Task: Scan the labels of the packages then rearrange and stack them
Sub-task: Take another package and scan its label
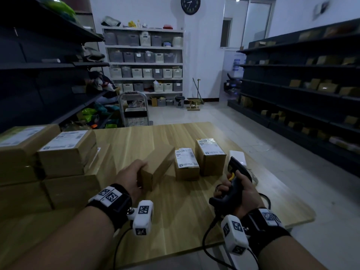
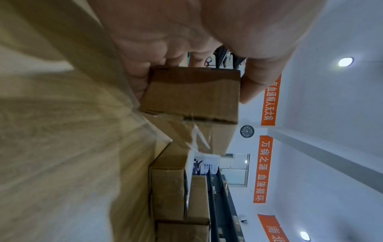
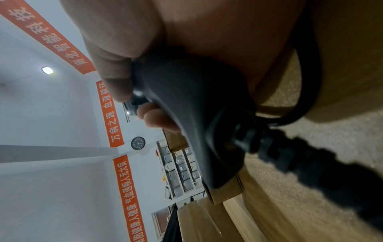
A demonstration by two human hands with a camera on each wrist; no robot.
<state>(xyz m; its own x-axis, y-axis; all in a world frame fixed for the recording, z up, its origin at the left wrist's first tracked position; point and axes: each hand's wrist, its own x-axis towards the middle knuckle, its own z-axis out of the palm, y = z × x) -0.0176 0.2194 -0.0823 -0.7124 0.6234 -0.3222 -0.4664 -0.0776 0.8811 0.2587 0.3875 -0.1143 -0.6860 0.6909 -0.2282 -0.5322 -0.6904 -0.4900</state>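
Observation:
My left hand (image 1: 132,177) grips the near end of a small plain cardboard box (image 1: 156,166), tilted on the wooden table (image 1: 187,221); no label shows on it. The left wrist view shows thumb and fingers clamped on that box's end (image 2: 192,93). Two small labelled boxes stand to its right, one lower (image 1: 186,163) and one taller (image 1: 210,155). My right hand (image 1: 236,193) holds a black barcode scanner (image 1: 233,176) with a yellow trigger, pointing forward; its handle (image 3: 199,114) fills the right wrist view.
A stack of larger labelled cardboard boxes (image 1: 66,152) fills the table's left side. A white flat object (image 1: 237,156) lies behind the scanner. The scanner cable (image 1: 208,236) trails off the front edge. Dark shelving runs along both sides.

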